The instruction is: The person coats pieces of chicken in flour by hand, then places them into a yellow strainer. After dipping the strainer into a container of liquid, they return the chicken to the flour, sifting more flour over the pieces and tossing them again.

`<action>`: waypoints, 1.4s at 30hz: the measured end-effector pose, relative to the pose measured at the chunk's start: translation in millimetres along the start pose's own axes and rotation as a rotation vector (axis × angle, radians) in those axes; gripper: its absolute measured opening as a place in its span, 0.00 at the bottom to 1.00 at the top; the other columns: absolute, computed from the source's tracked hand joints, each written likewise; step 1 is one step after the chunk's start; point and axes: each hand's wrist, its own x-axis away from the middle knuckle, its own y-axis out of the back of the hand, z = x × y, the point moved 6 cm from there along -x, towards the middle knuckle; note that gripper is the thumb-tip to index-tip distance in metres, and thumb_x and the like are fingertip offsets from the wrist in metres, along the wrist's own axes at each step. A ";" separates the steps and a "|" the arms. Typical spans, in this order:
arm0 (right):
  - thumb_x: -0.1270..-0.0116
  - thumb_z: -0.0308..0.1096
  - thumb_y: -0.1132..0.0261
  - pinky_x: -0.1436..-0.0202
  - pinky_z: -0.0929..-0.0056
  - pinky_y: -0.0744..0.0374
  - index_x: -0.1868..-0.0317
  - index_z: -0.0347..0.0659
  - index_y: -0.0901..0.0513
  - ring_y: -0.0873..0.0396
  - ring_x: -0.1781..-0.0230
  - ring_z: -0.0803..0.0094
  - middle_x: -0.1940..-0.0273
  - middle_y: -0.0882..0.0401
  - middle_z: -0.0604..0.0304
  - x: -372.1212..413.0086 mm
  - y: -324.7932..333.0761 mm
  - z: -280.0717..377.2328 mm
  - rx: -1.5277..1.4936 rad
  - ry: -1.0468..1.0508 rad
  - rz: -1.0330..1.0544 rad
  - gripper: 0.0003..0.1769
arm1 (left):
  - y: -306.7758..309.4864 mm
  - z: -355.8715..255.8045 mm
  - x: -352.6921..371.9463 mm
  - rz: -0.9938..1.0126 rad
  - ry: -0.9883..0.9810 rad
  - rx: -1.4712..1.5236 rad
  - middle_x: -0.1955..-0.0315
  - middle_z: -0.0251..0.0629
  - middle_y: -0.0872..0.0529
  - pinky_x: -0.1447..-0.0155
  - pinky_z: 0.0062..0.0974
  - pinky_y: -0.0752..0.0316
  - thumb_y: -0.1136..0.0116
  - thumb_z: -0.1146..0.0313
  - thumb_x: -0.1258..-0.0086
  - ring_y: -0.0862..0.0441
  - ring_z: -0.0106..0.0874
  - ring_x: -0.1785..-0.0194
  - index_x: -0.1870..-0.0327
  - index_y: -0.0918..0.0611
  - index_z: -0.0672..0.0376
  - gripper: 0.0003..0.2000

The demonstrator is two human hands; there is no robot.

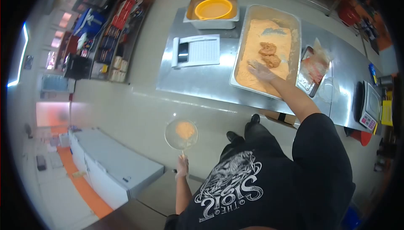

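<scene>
My left hand (182,167), in a clear glove, is closed round the handle of a round mesh strainer (171,135) with a clump of orange powder (184,130) in it. The strainer is over the floor, away from the table. My right hand (262,72), also gloved, lies on orange breading powder (256,34) in a deep metal tray (296,30). Its powder-coated fingers look spread, with nothing visible in them. Just beyond it, two coated lumps (268,48) (272,61) lie close together on the powder.
The steel table (168,78) also holds a metal pan with a yellow bowl (213,8), a paper sheet (205,49) with a dark phone-like object (183,51), a smaller tray with bagged pinkish food (313,68), and a scale (370,106). A white chest freezer (113,158) stands lower left.
</scene>
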 end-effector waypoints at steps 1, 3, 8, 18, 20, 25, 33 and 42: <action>0.20 0.57 0.51 0.22 0.58 0.36 0.25 0.39 0.32 0.33 0.26 0.49 0.28 0.30 0.41 -4.3 -9.5 -24.9 -0.112 0.027 0.027 0.35 | 5.2 -62.4 25.1 -0.058 0.060 0.068 0.65 0.36 0.22 0.59 0.34 0.28 0.47 0.61 0.21 0.23 0.34 0.62 0.56 0.22 0.55 0.08; 0.19 0.57 0.52 0.22 0.60 0.37 0.24 0.37 0.33 0.34 0.25 0.50 0.28 0.31 0.40 -0.9 -19.5 -14.5 -0.262 0.003 0.107 0.36 | 7.2 -136.7 58.4 -0.141 0.131 0.195 0.69 0.32 0.24 0.63 0.29 0.31 0.47 0.62 0.21 0.26 0.28 0.67 0.57 0.24 0.54 0.07; 0.19 0.57 0.54 0.23 0.60 0.35 0.26 0.36 0.32 0.33 0.26 0.50 0.30 0.29 0.39 -7.7 -8.7 -5.6 -0.217 0.118 0.078 0.36 | -16.4 -253.9 70.3 -0.049 -0.059 0.460 0.74 0.25 0.30 0.70 0.19 0.37 0.49 0.62 0.19 0.33 0.19 0.74 0.57 0.28 0.53 0.07; 0.20 0.61 0.56 0.26 0.55 0.34 0.31 0.31 0.28 0.31 0.29 0.46 0.30 0.30 0.37 -11.0 -21.7 22.7 -0.202 -0.066 0.476 0.39 | -153.6 -482.3 40.5 0.185 -0.182 0.571 0.76 0.22 0.33 0.72 0.16 0.43 0.48 0.60 0.18 0.37 0.15 0.76 0.59 0.29 0.50 0.08; 0.21 0.62 0.54 0.26 0.55 0.34 0.30 0.33 0.28 0.30 0.29 0.48 0.29 0.30 0.39 -12.6 -35.5 22.6 -0.265 -0.117 0.515 0.40 | -178.4 -512.8 25.3 0.280 -0.209 0.534 0.77 0.22 0.34 0.73 0.17 0.43 0.48 0.60 0.18 0.38 0.16 0.76 0.60 0.29 0.50 0.09; 0.27 0.65 0.45 0.25 0.56 0.36 0.23 0.45 0.33 0.38 0.23 0.55 0.23 0.35 0.48 -5.7 -56.5 17.8 -0.776 -0.591 0.619 0.42 | -218.6 -554.2 -21.4 0.451 -0.273 0.426 0.76 0.23 0.31 0.74 0.18 0.41 0.47 0.58 0.19 0.36 0.16 0.77 0.61 0.28 0.51 0.10; 0.32 0.71 0.42 0.21 0.38 0.49 0.19 0.50 0.41 0.55 0.17 0.51 0.18 0.51 0.46 27.4 21.8 24.9 -1.028 -0.842 0.452 0.50 | -267.5 -618.7 -95.8 0.458 -0.542 0.042 0.70 0.26 0.22 0.65 0.23 0.28 0.47 0.60 0.19 0.26 0.21 0.70 0.49 0.21 0.58 0.11; 0.21 0.46 0.46 0.52 0.65 0.11 0.46 0.37 0.16 0.10 0.56 0.64 0.54 0.11 0.54 50.6 138.4 -7.5 -1.769 -0.688 -0.284 0.21 | -325.4 -618.5 -145.3 0.655 -0.517 -0.063 0.72 0.29 0.21 0.71 0.27 0.28 0.47 0.61 0.21 0.25 0.21 0.74 0.52 0.23 0.58 0.10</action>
